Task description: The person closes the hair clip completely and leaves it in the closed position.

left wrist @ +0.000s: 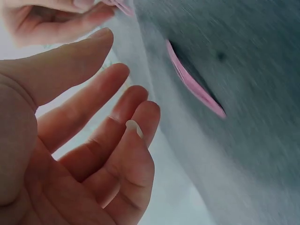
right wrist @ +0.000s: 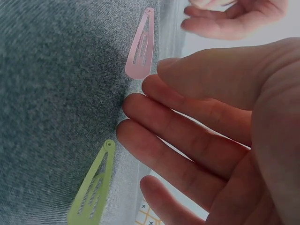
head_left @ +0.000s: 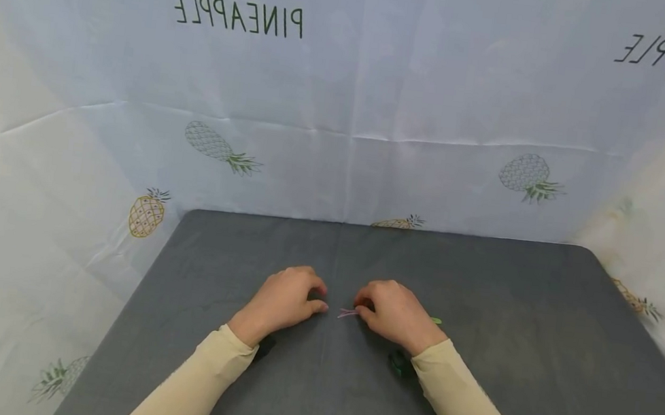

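My left hand [head_left: 286, 303] hovers over the table, thumb and fingers relaxed and apart, with nothing between them. A pink hair clip [left wrist: 194, 86], blurred, lies near it in the left wrist view; in the head view I cannot make this clip out. My right hand [head_left: 394, 312] is low over the table, fingers loosely bent. By its thumb and index fingertip is a pink snap hair clip [right wrist: 136, 68], its wide end toward them; whether they touch it, I cannot tell. A green snap hair clip [right wrist: 91, 192] lies below the right hand, mostly behind the wrist in the head view.
The dark grey table [head_left: 483, 286] has rounded far corners. White cloth with pineapple prints [head_left: 207, 140] hangs behind it and at both sides. Beige sleeves [head_left: 217, 359] cover the forearms, and dark straps [head_left: 399, 363] show at the wrists.
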### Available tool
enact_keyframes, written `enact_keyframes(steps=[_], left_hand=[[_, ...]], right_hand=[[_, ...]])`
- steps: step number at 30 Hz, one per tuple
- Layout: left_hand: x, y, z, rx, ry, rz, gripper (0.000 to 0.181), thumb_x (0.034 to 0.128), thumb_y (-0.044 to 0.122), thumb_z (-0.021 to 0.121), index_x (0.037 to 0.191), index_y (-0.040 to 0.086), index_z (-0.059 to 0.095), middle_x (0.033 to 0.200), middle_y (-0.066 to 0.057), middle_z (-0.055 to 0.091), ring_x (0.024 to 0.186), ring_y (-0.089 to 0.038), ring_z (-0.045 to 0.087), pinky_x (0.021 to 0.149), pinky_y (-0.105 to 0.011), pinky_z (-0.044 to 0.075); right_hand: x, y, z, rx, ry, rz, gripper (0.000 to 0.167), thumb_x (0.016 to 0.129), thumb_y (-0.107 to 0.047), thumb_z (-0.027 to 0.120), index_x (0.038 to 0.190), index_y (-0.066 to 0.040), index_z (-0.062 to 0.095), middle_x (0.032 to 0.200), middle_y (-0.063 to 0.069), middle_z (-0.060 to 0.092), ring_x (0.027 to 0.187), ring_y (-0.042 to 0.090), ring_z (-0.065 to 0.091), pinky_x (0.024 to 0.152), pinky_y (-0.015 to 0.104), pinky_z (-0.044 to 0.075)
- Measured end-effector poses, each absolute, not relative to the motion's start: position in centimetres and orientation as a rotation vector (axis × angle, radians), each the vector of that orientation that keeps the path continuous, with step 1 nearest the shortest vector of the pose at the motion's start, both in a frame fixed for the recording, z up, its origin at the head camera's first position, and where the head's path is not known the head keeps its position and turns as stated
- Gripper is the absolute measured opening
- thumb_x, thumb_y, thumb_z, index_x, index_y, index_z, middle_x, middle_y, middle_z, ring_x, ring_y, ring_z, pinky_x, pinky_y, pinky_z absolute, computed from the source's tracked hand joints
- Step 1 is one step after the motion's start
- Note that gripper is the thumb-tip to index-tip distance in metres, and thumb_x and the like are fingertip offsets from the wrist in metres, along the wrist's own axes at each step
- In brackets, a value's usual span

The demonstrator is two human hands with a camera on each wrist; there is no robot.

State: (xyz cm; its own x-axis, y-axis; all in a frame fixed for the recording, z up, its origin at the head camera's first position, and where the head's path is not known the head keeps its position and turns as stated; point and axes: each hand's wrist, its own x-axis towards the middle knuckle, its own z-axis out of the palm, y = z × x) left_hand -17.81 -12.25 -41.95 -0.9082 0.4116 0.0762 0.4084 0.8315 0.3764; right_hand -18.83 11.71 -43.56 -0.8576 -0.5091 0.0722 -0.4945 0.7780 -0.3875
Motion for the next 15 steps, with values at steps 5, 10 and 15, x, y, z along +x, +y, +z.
enact_keyframes(steps=[5, 10, 15], left_hand=[[-17.9, -10.6, -42.2, 0.731, 2.964, 0.607, 0.021, 0.0935, 0.031, 0.087, 0.107, 0.016, 0.086, 0.107, -0.002, 0.075, 0.091, -0.020, 0.073, 0.078, -0.040, 0.061], [-18.0, -9.7, -42.6, 0.752, 2.941, 0.606, 0.022, 0.0924, 0.032, 0.088, 0.107, 0.016, 0.086, 0.109, -0.002, 0.075, 0.090, -0.019, 0.072, 0.076, -0.037, 0.060], [-18.1, -9.1, -42.8, 0.757, 2.933, 0.573, 0.024, 0.0899, 0.033, 0.090, 0.107, 0.016, 0.085, 0.107, -0.002, 0.075, 0.091, -0.020, 0.072, 0.075, -0.037, 0.060]], right_hand=[[-18.8, 11.8, -43.4, -0.838, 2.942, -0.616, 0.006, 0.097, -0.013, 0.080, 0.100, -0.015, 0.085, 0.093, -0.002, 0.077, 0.079, 0.012, 0.069, 0.074, 0.034, 0.059], [-18.6, 11.7, -43.4, -0.860, 2.947, -0.629, 0.008, 0.096, -0.010, 0.080, 0.100, -0.014, 0.086, 0.093, -0.001, 0.076, 0.081, 0.015, 0.070, 0.074, 0.035, 0.059], [-18.4, 11.5, -43.7, -0.860, 2.952, -0.623, 0.006, 0.095, -0.014, 0.084, 0.098, -0.017, 0.086, 0.092, -0.003, 0.074, 0.079, 0.013, 0.068, 0.073, 0.032, 0.057]])
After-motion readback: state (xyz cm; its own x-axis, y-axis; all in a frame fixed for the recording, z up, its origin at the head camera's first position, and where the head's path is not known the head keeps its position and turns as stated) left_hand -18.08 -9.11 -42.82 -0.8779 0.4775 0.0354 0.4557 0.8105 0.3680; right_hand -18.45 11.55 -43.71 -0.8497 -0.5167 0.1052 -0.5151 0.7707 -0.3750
